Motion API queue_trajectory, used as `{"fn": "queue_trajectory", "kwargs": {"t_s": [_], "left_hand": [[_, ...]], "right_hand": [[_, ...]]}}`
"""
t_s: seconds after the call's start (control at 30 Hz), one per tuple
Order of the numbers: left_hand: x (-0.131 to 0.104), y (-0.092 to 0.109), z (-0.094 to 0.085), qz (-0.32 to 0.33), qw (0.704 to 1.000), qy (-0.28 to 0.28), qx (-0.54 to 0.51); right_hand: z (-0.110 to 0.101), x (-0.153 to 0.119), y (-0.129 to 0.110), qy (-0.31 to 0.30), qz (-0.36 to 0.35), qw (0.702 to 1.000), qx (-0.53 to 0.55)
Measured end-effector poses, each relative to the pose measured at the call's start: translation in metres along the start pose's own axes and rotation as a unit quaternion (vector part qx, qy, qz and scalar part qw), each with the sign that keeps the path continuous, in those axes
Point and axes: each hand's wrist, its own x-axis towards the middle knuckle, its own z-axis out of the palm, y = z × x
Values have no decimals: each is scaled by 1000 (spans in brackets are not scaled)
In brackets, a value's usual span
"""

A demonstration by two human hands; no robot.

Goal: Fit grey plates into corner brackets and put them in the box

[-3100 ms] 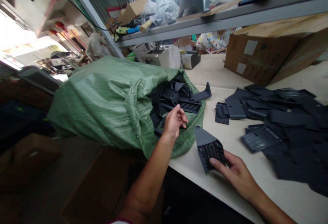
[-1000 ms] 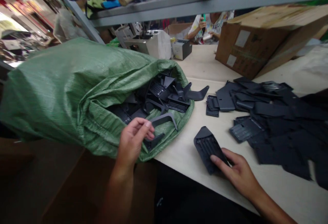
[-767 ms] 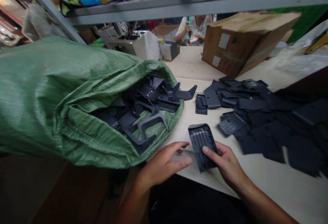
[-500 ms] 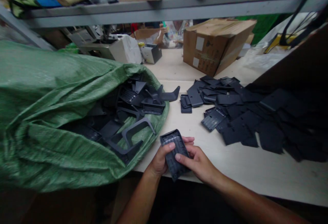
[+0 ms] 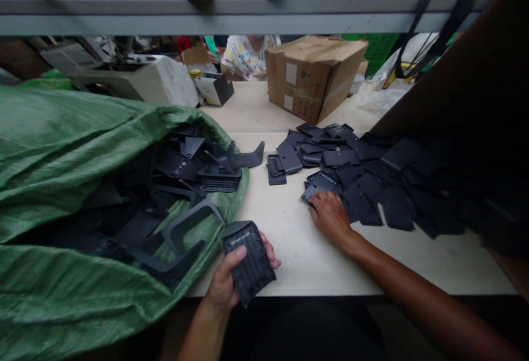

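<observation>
My left hand (image 5: pixel 225 278) grips a black plastic part (image 5: pixel 250 262), thumb across its ribbed, hollow face and fingers behind it. It is held over the table's front edge. My right hand (image 5: pixel 330 215) reaches to the near left side of a loose pile of black plastic plates (image 5: pixel 367 184). Its fingers are closed at the edge of a black plastic plate (image 5: pixel 320 183) lying there, and the fingertips are partly hidden. To the left, a green woven sack (image 5: pixel 82 124) lies open with black plastic brackets (image 5: pixel 188 220) and ribbed parts inside.
A black bracket (image 5: pixel 250 156) juts from the sack onto the pale table (image 5: pixel 285 251). Behind the pile stands a cardboard box (image 5: pixel 308 80). A grey shelf beam (image 5: pixel 231 16) crosses above. Across the table is a person (image 5: pixel 248 55) in a patterned shirt. A dark panel leans at right.
My right hand has left the part that both hands held and moved right to the pile. My left hand keeps the part. The view has turned slightly right.
</observation>
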Motion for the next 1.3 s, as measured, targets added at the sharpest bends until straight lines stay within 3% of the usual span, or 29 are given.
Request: {"fn": "queue_trajectory", "kwargs": {"t_s": [0.23, 0.43, 0.5, 0.63, 0.73, 0.8, 0.9, 0.97, 1.13, 1.23, 1.3], "left_hand": [[-1, -15, -9, -68, 997, 4, 38], [-2, -17, -14, -86, 985, 28, 144], [-2, -14, -15, -85, 978, 41, 185], [-1, -4, -19, -65, 972, 54, 218], [2, 3, -22, -60, 983, 53, 164], [3, 7, -24, -49, 992, 45, 105], [3, 9, -23, -16, 999, 42, 31], [5, 6, -21, 11, 998, 55, -6], [20, -6, -6, 52, 987, 109, -110], [27, -11, 3, 56, 977, 142, -148], [29, -13, 7, 61, 974, 154, -156]], "right_hand": [[-4, 0, 1, 41, -26, 992, 119], [-25, -25, -20, 128, 37, 953, 273], [-25, -37, -30, 102, 93, 926, 352], [-15, -56, -41, -10, 232, 832, 504], [-13, -67, -34, -67, 266, 818, 506], [-19, -74, -24, -104, 270, 840, 458], [-35, -79, -11, -127, 219, 940, 228], [-42, -75, -11, -117, 151, 978, 77], [-29, -45, -34, -132, -12, 991, -34], [-14, -25, -40, -173, -22, 983, -57], [-12, -17, -41, -179, -12, 984, -3]]}}
